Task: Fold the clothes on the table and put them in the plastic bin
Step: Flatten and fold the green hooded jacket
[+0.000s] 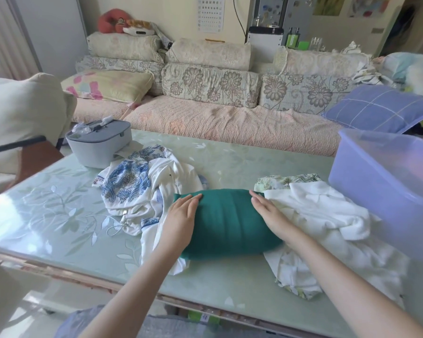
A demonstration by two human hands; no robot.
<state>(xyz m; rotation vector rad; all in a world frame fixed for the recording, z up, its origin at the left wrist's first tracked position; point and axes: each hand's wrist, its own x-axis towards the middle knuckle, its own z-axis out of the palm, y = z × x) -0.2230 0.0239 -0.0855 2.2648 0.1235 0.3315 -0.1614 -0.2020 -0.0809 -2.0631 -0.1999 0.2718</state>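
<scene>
Left hand [181,213], right hand [270,212] flat, fingers straight, pressing soft folded green cloth [226,223]; translucent plastic bin [386,176] near.

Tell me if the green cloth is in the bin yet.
No, the green cloth lies on the table outside the bin, left hand and right hand flat on it.

Both flat hands, left hand [181,214] and right hand [270,214], press the folded green garment [226,223].

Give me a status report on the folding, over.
Left hand and right hand open, flat on the ends of the folded green garment. Plastic bin at far right. White clothes heaped between garment and bin.
</scene>
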